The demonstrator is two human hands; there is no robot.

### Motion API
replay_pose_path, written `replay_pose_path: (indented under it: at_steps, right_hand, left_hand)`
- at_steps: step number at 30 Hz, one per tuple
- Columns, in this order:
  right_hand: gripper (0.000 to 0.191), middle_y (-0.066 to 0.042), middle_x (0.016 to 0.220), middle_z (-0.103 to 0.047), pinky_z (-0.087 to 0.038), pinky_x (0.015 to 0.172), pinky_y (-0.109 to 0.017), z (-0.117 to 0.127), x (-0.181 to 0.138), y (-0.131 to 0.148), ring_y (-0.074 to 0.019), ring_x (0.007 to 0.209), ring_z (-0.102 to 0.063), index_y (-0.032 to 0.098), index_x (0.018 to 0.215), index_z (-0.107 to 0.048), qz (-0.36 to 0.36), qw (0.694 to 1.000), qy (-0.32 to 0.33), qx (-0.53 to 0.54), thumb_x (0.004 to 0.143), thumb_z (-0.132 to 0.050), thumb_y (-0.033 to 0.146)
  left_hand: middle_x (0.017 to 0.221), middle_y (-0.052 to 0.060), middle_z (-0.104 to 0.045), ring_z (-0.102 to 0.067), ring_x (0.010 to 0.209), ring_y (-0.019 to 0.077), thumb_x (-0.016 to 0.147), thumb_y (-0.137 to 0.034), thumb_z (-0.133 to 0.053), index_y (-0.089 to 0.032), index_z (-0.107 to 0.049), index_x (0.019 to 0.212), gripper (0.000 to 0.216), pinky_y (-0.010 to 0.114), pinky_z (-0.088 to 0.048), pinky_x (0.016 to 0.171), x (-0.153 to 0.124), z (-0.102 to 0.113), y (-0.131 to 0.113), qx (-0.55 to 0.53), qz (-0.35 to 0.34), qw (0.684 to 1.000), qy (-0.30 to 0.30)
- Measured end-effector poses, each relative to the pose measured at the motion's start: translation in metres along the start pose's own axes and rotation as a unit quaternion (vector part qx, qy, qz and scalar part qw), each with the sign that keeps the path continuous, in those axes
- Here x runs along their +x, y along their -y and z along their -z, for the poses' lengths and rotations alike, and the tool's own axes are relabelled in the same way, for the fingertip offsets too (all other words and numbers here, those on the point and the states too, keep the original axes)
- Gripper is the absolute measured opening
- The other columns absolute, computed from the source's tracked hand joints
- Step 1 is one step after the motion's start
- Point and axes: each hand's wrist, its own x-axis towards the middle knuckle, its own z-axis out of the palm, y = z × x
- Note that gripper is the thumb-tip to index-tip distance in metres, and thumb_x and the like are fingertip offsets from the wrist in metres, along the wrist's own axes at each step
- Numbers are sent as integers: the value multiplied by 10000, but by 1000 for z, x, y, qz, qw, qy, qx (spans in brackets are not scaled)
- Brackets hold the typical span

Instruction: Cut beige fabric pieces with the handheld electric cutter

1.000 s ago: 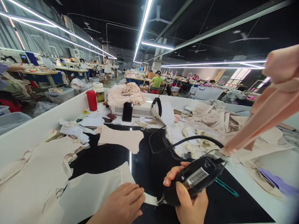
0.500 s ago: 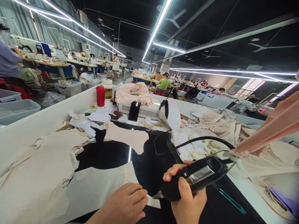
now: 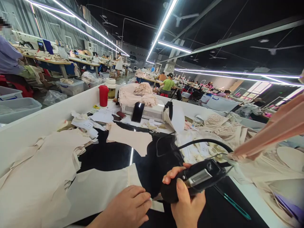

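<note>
My left hand (image 3: 129, 205) lies with its fingers flat, pressing down the right end of a pale beige fabric piece (image 3: 102, 190) on a glossy black work surface (image 3: 142, 167). A narrow strip of the fabric sticks out past my fingertips. My right hand (image 3: 187, 202) is wrapped around a black corded hand tool (image 3: 194, 180), gripped along its body with the thumb on top. The tool tilts down to the left, its tip close to my left fingertips and the strip; whether it touches cannot be made out. Another cut fabric piece (image 3: 128, 137) lies flat farther back.
Stacked beige fabric (image 3: 42, 171) lies on the left. A teal tool (image 3: 234, 202) is at the right. Behind are a phone (image 3: 138, 111), a white box (image 3: 154, 110), a red cup (image 3: 103, 95) and a jar (image 3: 110, 88). A pink cloth (image 3: 273, 133) hangs by the cord; people work beyond.
My right hand has moved slightly left with the corded tool, bringing its tip closer to my left fingers. My left hand has stayed nearly in place on the fabric.
</note>
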Motion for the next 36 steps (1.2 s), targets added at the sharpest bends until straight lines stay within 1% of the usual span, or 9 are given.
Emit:
replay_pose_path:
  at_steps: [3, 6, 12, 16, 22, 28, 31, 34, 36]
  right_hand:
    - [278, 21, 830, -655, -604, 647, -312, 3, 3, 2, -148, 664, -650, 293, 1218, -605, 0, 1000, -15, 9, 975, -739, 311]
    - [300, 24, 831, -653, -607, 650, -307, 9, 5, 4, -147, 670, -649, 294, 1218, -605, 2, 999, -24, 22, 960, -757, 310]
    - [302, 17, 837, -654, -605, 658, -316, 14, 2, 1, -150, 673, -653, 287, 1226, -606, 13, 1000, -14, 16, 963, -753, 318]
    - [316, 13, 844, -656, -608, 652, -326, 13, 2, -1, -153, 664, -658, 280, 1243, -602, 21, 1000, -9, 13, 964, -747, 312]
    - [260, 17, 839, -663, -609, 647, -307, 11, 2, 3, -144, 662, -664, 286, 1219, -609, 14, 1000, -16, 9, 987, -725, 282]
    - [296, 25, 824, -655, -600, 626, -306, 4, -4, 10, -144, 644, -646, 299, 1221, -610, 4, 999, -9, 44, 968, -749, 363]
    - [284, 20, 823, -651, -596, 622, -308, 3, -8, 8, -146, 643, -640, 295, 1217, -611, 3, 1000, -1, 31, 976, -741, 369]
    - [279, 13, 817, -647, -600, 605, -320, 4, -9, 4, -154, 633, -639, 293, 1230, -604, 21, 999, 19, 23, 987, -723, 360]
    - [274, 10, 821, -648, -602, 609, -324, 4, -10, 3, -155, 635, -642, 296, 1237, -601, 22, 999, 20, 21, 993, -714, 348]
  left_hand:
    - [1150, 2, -747, -681, 1069, 191, 960, -344, -815, -168, -656, 1143, 299, 311, -555, 966, 1, 1, 0, 1, -1, 1000, -7]
    - [1138, 6, -749, -682, 1061, 194, 996, -336, -772, -170, -657, 1121, 238, 313, -553, 963, 2, 1, -1, -2, 1, 1000, -8]
    - [1149, 2, -750, -678, 1060, 196, 1043, -333, -703, -174, -657, 1144, 193, 320, -552, 964, -1, 0, 0, -10, -1, 1000, -15]
    - [1167, 11, -747, -676, 1086, 198, 1021, -334, -738, -173, -648, 1174, 240, 316, -552, 983, -1, 0, 1, -11, 2, 1000, 5]
    - [1193, 25, -745, -684, 1105, 221, 980, -316, -789, -171, -639, 1185, 293, 341, -563, 993, -2, 0, 1, -16, -1, 999, 32]
    - [1247, 31, -744, -688, 1136, 242, 956, -315, -822, -164, -630, 1239, 374, 365, -573, 1011, 0, 6, 2, -27, 2, 997, 76]
    - [1273, 33, -742, -691, 1138, 251, 926, -306, -855, -155, -632, 1243, 416, 365, -580, 1008, 1, 9, 2, -27, 1, 996, 83]
    - [1279, 33, -742, -690, 1147, 253, 928, -314, -855, -154, -629, 1265, 436, 369, -583, 1012, 1, 9, 2, -28, -1, 996, 87]
    - [1278, 29, -741, -690, 1146, 252, 933, -322, -849, -156, -627, 1278, 442, 374, -586, 1012, 0, 8, 3, -29, -3, 996, 88]
